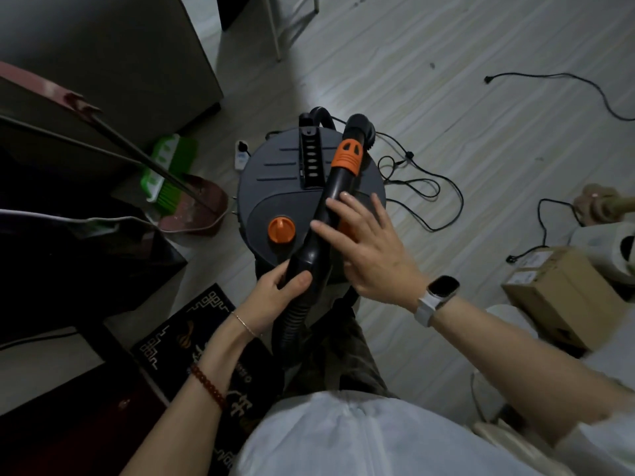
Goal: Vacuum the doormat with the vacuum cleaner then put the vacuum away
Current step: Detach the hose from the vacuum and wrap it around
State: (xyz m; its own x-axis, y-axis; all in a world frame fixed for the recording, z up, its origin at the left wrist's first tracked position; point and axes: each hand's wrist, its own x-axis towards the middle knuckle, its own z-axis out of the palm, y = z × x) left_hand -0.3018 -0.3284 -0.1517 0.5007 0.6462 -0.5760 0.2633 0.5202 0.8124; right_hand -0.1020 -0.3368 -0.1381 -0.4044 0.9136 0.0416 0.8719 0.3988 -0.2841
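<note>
On the pale floor (446,46), straight below the camera: a round grey vacuum (275,173) with an orange knob (281,229) on its lid and a slotted black handle (311,156) across the top. Lying slantwise over the lid, a black hose end (331,197) with an orange collar (346,154), its ribbed hose (292,321) dropping down the near side. Left hand (275,290) wrapped round the lower, thicker part of the hose end, thumb on top, grip clenched on it. Right hand (364,245) laid flat against the upper part, fingers straight and spread, grip released, merely touching; white-strapped watch (438,293) on that wrist. Thin chain and red bead bracelet (208,386) on the left forearm. Just beside the vacuum, near left and partly under the left arm, a dark doormat (192,324) with light and orange patterning. Black cord (426,187) looped loosely on the floor right of the vacuum, a white power strip (241,156) left of it. Further left, a green broom (168,170) and reddish dustpan (202,211). Far right, a cardboard box (563,290)
</note>
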